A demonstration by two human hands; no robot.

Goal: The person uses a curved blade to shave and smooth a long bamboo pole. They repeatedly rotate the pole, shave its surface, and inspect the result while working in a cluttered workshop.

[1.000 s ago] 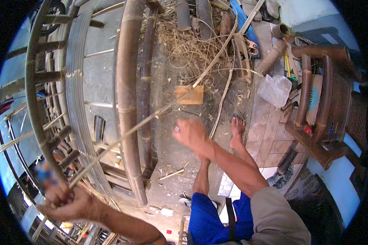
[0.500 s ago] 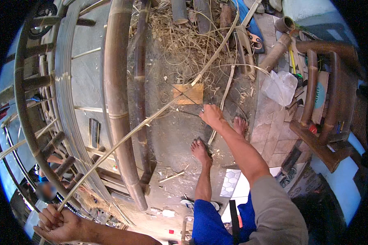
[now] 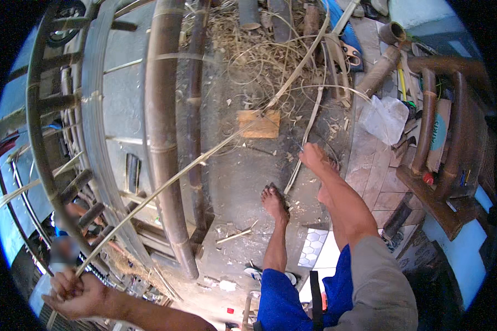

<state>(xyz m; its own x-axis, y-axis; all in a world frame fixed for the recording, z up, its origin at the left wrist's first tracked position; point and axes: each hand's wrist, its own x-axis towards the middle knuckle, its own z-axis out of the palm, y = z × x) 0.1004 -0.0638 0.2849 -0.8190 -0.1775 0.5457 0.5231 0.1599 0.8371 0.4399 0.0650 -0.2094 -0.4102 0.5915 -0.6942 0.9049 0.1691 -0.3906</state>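
My left hand (image 3: 76, 295) is at the lower left, its fingers closed round the near end of a long pale bamboo strip (image 3: 171, 180). The strip slants up and away to the right, passing over a small wooden board (image 3: 252, 128) on the floor. My right hand (image 3: 316, 158) is closed, near my right foot and to the right of the board. From it a thin dark blade-like tool (image 3: 300, 145) points toward the board, smeared by motion. Its handle is hidden in my fist, and I cannot tell whether the blade touches the strip.
Thick bamboo poles (image 3: 163, 127) and a bamboo frame (image 3: 36, 127) stand on the left. Curled shavings (image 3: 259, 66) lie at the far side, near a handsaw (image 3: 350, 47). A clear plastic bag (image 3: 385, 119) and a dark bamboo piece of furniture (image 3: 453, 127) are on the right.
My right hand has moved right, drawing the blade-like tool away from where it crossed the strip. My left hand keeps its hold on the strip. The whole view has shifted slightly.
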